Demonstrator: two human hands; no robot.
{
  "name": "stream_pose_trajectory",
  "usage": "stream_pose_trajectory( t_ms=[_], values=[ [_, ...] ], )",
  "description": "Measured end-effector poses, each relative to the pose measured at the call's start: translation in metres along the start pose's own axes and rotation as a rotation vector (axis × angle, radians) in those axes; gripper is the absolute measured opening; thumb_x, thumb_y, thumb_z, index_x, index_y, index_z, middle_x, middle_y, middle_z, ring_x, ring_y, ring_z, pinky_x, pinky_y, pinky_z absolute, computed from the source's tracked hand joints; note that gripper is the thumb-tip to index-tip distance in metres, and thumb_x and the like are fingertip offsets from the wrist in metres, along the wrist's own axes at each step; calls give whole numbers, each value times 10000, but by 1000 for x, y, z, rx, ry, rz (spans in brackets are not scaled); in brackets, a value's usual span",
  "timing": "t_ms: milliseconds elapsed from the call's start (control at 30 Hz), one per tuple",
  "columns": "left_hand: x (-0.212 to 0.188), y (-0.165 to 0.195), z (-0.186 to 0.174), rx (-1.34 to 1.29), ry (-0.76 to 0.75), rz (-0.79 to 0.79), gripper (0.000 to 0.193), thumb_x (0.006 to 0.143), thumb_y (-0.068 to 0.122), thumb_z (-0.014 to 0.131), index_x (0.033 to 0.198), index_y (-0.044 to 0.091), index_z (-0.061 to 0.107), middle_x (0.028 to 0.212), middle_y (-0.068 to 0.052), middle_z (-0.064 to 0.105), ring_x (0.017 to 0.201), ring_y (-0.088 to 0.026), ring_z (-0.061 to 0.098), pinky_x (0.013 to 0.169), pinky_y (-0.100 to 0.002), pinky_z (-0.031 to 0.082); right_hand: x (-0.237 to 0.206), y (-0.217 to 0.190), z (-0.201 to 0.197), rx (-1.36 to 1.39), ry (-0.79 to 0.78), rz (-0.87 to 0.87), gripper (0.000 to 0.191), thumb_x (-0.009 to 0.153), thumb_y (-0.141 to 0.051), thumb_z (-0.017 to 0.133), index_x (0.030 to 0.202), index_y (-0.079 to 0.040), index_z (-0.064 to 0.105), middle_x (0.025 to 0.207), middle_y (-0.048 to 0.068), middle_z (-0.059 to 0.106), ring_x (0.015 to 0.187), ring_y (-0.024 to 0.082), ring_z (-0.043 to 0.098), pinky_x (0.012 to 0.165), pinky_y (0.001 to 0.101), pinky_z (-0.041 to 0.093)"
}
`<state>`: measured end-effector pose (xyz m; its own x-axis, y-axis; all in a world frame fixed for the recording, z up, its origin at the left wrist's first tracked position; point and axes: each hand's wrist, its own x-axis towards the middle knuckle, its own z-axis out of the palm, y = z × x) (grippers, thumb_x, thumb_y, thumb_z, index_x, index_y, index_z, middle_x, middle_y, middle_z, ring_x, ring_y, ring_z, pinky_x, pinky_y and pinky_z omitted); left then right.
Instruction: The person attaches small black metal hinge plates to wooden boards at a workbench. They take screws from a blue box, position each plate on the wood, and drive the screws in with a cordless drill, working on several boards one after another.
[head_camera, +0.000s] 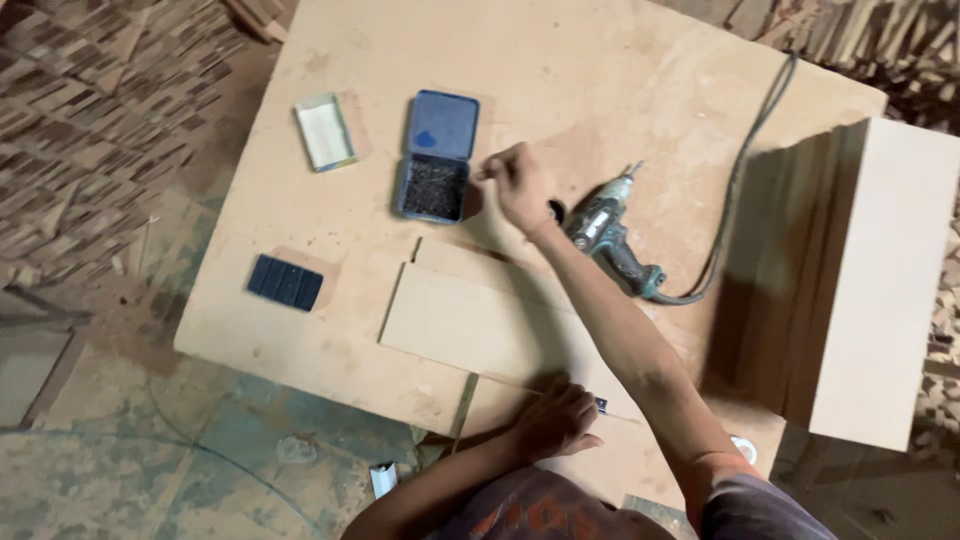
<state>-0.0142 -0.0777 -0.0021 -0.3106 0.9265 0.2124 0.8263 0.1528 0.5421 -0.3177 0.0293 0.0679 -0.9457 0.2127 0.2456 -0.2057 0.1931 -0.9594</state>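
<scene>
The right hand (520, 185) reaches out over the worktable (300, 330), its fingers drawn together at the tips just beside the open blue tin (436, 155); whether they pinch anything is too small to tell. The tin lies with its lid flung back, the lower half full of small dark bits, likely screws or nails. Left of the tin sits a small white-and-green box (325, 131), and well below and to the left of the tin lies a dark blue ribbed block (285, 282). Right of the tin, just past the right hand, a green power drill (610, 240) lies on its side, its cord (745, 170) trailing off toward the far edge. Below the tin two flat boards (470, 325) lie stacked, and the left hand (555, 420) presses flat on the nearer one, fingers spread, holding nothing. Far right of the tin stands a pale box-like panel assembly (880, 280).
</scene>
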Motion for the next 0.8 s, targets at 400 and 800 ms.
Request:
stream_pose_trajectory(
  t_ms=[400, 800],
  values=[
    [10, 3, 29, -40, -109, -34, 559, 978, 510, 608, 1128, -21, 697, 1194, -169, 610, 1217, -333, 507, 1222, -560, 257, 9, 30, -218, 238, 669, 565, 138, 916, -81, 753, 909, 47, 702, 762, 85, 717, 627, 156, 696, 568, 289, 581],
    [16, 0, 36, -40, -168, -52, 586, 998, 523, 586, 1147, -32, 700, 1224, -183, 618, 1220, -336, 517, 1224, -556, 250, 26, 27, -225, -43, 471, 769, 202, 841, -134, 853, 802, 17, 725, 663, 56, 673, 502, 104, 562, 440, 270, 398]
  ],
)
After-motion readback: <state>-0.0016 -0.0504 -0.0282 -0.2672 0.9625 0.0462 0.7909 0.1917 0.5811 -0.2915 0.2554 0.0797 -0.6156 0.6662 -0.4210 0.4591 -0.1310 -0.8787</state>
